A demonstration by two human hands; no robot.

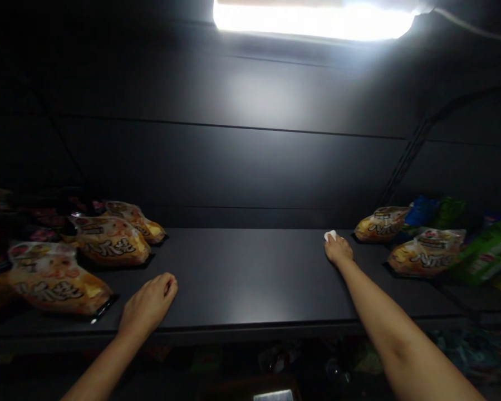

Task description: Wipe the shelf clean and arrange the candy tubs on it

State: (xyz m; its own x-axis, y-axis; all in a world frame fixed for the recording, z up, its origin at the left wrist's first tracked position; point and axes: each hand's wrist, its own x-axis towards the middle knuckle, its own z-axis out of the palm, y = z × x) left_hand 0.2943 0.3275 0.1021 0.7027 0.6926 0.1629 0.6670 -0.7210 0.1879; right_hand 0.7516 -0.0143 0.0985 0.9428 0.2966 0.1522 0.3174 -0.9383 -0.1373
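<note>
My right hand [339,252] presses a small white wad, a cloth or tissue [329,235], onto the dark grey shelf [242,273] toward its back right. The fingers are closed over the wad. At the front left of the shelf, my left hand [148,303] is curled into a loose fist, and nothing shows inside it. Closest to that fist are yellow snack bags with clear tops: a front bag [60,281], a middle bag [111,242] and a back bag [136,220].
Two similar bags, one at the back [382,224] and one nearer [426,253], stand to the right. Beyond them lie green packages [486,256]. A bright lamp [313,21] hangs above the dark back panel [234,167]. Goods sit on a dim lower level.
</note>
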